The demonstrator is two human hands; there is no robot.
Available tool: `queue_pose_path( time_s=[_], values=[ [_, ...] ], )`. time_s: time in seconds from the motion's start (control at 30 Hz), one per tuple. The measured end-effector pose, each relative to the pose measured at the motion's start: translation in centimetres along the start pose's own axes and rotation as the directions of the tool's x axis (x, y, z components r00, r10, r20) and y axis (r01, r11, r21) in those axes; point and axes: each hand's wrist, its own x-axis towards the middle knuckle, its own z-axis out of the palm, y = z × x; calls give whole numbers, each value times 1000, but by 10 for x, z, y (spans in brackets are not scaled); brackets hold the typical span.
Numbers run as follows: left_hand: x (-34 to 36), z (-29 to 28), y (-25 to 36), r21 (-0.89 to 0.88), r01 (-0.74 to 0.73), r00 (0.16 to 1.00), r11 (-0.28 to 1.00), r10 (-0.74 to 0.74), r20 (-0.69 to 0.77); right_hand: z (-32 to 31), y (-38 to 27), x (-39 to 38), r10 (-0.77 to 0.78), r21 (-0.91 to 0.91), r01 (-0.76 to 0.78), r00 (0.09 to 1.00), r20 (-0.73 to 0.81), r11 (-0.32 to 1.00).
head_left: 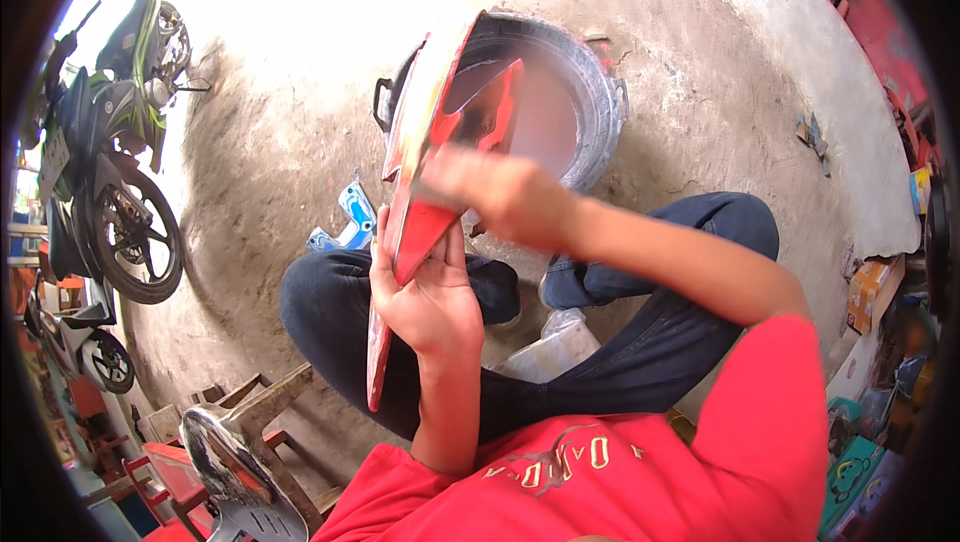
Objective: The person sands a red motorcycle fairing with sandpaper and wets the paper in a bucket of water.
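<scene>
A long, pointed red motorcycle body panel (425, 227) slants up from my lap, its upper end over the rim of a round metal basin (600, 77). My left hand (425, 292) grips its lower part from beneath, thumb at the left edge and fingers behind. My right hand (505, 197), blurred by motion, is closed and pressed against the panel's face. Something thin and greyish shows under its fingers, too smeared to name. Paint looks worn to yellowish and dark patches along the panel's upper half. Murky brownish water (555, 107) fills the basin.
A blue and white patterned piece (355, 217) lies left of the basin. Between my crossed legs is a whitish wrapped bundle (550, 350). Motorcycles (125, 212) stand at left, above a wooden frame (270, 392). Boxes (870, 292) and clutter line the right wall.
</scene>
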Motion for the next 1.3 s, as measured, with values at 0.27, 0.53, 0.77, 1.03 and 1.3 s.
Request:
queue_pose_path(
  time_s=[0.27,0.53,0.77,1.03,1.3],
  values=[
    [6,-12,2,-50,6,999,999,-8,-47,-2,-35,7,-120,204,126,992,-42,971],
    [4,-9,3,-13,12,998,1000,-11,59,-4,-32,10,-81,179,86,996,-35,980],
    [0,7,4,48,-1,997,999,4,-71,-1,34,9,182,-23,-182,983,1,983],
    [0,2,2,23,13,999,1000,-12,-47,-9,62,14,378,54,-389,914,145,920],
    [-1,3,0,23,24,999,999,-23,-33,9,43,4,27,-2,-27,996,-85,1000]
  ],
)
